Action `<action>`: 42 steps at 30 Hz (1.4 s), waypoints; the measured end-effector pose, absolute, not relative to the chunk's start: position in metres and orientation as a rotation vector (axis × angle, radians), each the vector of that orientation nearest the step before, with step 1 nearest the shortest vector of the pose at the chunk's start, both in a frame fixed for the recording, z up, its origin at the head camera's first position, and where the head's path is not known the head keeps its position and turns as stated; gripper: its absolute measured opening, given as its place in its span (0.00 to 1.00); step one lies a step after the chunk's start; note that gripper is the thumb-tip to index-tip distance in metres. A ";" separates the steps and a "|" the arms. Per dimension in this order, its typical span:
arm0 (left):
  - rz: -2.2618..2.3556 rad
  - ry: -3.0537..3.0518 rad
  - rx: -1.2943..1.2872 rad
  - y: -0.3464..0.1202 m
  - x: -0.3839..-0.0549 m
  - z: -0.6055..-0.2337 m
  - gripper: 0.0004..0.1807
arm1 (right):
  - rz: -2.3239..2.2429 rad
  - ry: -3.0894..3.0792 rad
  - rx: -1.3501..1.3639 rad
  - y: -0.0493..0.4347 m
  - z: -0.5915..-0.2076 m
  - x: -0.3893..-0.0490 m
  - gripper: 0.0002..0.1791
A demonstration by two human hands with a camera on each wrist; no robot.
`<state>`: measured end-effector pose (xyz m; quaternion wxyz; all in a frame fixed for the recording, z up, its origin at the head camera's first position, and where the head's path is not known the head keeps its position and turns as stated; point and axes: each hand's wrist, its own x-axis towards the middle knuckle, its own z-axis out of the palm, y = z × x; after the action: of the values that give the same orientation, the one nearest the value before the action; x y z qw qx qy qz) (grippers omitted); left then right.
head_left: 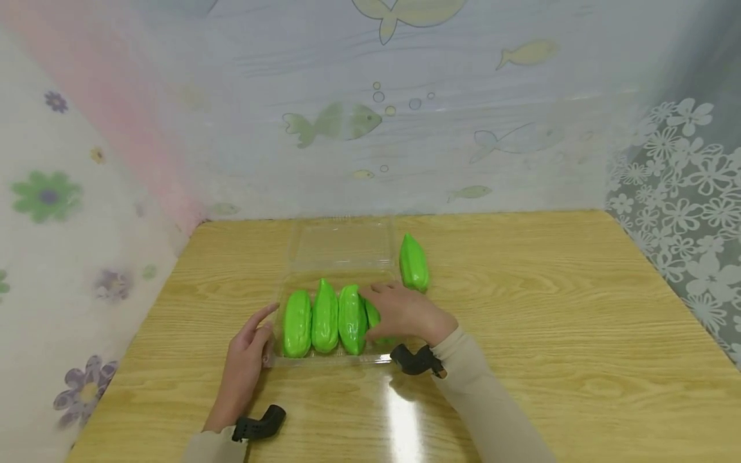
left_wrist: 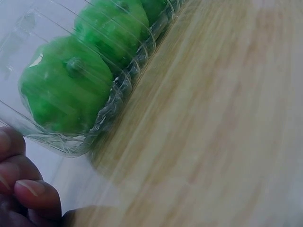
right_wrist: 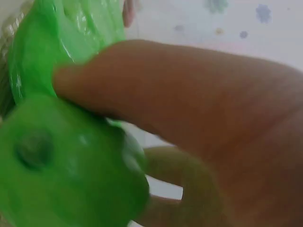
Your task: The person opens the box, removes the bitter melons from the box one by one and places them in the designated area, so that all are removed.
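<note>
Hand packing arrangement on a wood-grain bench point(head_left: 550, 321), seen from head and wrists. At centre, a transparent plastic clamshell container point(head_left: 341, 361), with its lid point(head_left: 341, 244) laid back toward the wall, presumably for access from above. Inside, side by side with long axes running front to back, a first ridged green gourd point(head_left: 298, 323) against the left end, then a second gourd point(head_left: 325, 317) and a third gourd point(head_left: 352, 319); probably so aligned for a snug single row, each flank propping the next. At the right end of the row, a fourth gourd point(head_left: 373, 314), held between thumb and fingers of the right hand point(head_left: 405, 312), with the thumb across the upper side and the other fingers partly hidden; a grip likely chosen for control of a rounded, glossy body within a narrow gap. Impossible to tell whether resting on the container floor or slightly raised. At the left wall, the left hand point(head_left: 246, 350), index finger extended along the edge and other fingers bent near the corner; probably a brace against sliding of so light a container, though with no certain sign of a pinch. Just right of the container, on the bench, a loose gourd point(head_left: 413, 263), pointed end toward the wall, within easy reach of the right hand.
</note>
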<state>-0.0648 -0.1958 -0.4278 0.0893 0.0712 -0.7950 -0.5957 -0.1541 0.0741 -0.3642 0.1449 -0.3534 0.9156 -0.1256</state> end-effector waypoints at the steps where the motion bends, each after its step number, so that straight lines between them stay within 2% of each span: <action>1: -1.772 -2.365 0.208 -0.196 -0.065 -0.428 0.19 | -0.371 2.635 -1.018 0.074 -0.364 -0.154 0.42; 15: -1.768 -2.361 0.207 -0.196 -0.065 -0.428 0.19 | -0.348 2.663 -1.002 0.073 -0.361 -0.155 0.29; 24: -1.773 -2.362 0.199 -0.196 -0.065 -0.428 0.19 | -0.249 2.671 -0.977 0.072 -0.361 -0.148 0.47; 28: -1.775 -2.361 0.204 -0.196 -0.065 -0.428 0.18 | -0.230 2.659 -1.003 0.074 -0.360 -0.145 0.48; 40: -1.803 -2.370 0.196 -0.197 -0.064 -0.428 0.19 | -0.414 2.557 -1.021 0.075 -0.358 -0.150 0.34; 42: -1.804 -2.371 0.187 -0.197 -0.065 -0.429 0.19 | -0.445 2.554 -1.053 0.076 -0.359 -0.152 0.26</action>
<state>-0.0651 -0.1966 -0.4288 0.0783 0.0625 -0.7919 -0.6024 -0.1519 0.0755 -0.3594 0.1706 -0.3707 0.8994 -0.1568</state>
